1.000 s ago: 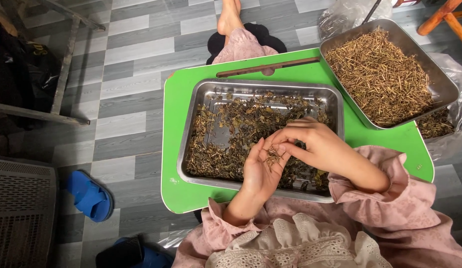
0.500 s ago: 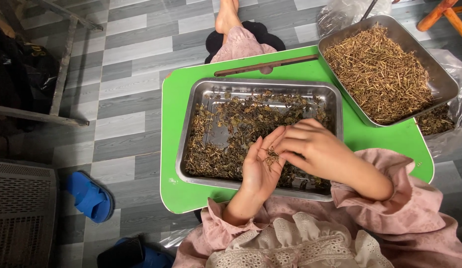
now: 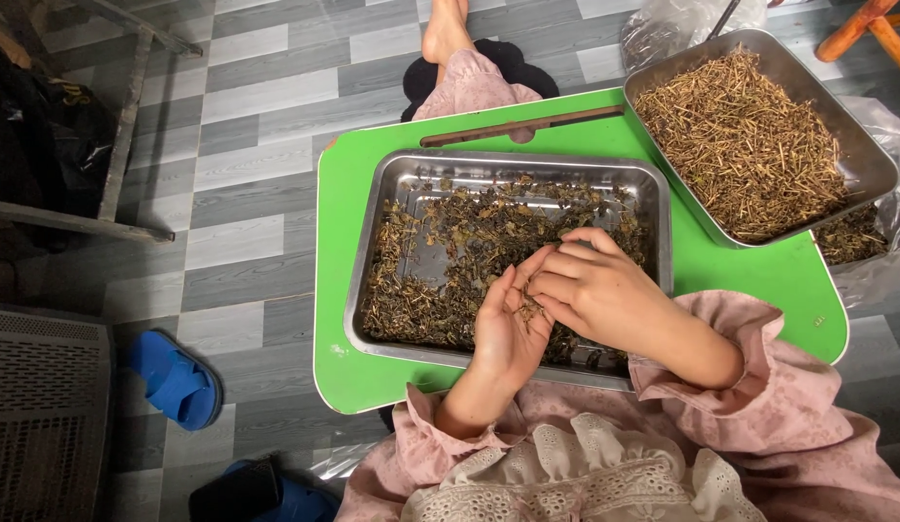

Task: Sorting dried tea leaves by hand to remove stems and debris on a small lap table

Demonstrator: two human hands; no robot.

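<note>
A steel tray (image 3: 402, 193) of dark dried leaves and stems (image 3: 469, 232) sits on a green table (image 3: 339, 290). Over the tray's near edge, my left hand (image 3: 508, 333) is held palm up with a small clump of dried herb (image 3: 527, 309) lying in it. My right hand (image 3: 595, 290) rests against it, its fingertips pinched on bits of that clump. A second steel tray (image 3: 866, 159) heaped with pale dry stalks (image 3: 745, 145) stands at the table's far right corner.
A brown stick (image 3: 522, 128) lies along the table's far edge. Clear plastic bags (image 3: 880, 246) sit under the right tray. A blue slipper (image 3: 174, 382) and a grey grille (image 3: 39, 416) lie on the tiled floor at left. My bare foot (image 3: 445, 29) extends beyond the table.
Both hands have shifted slightly to the right over the tray. The right fingers keep picking at the clump in the left palm.
</note>
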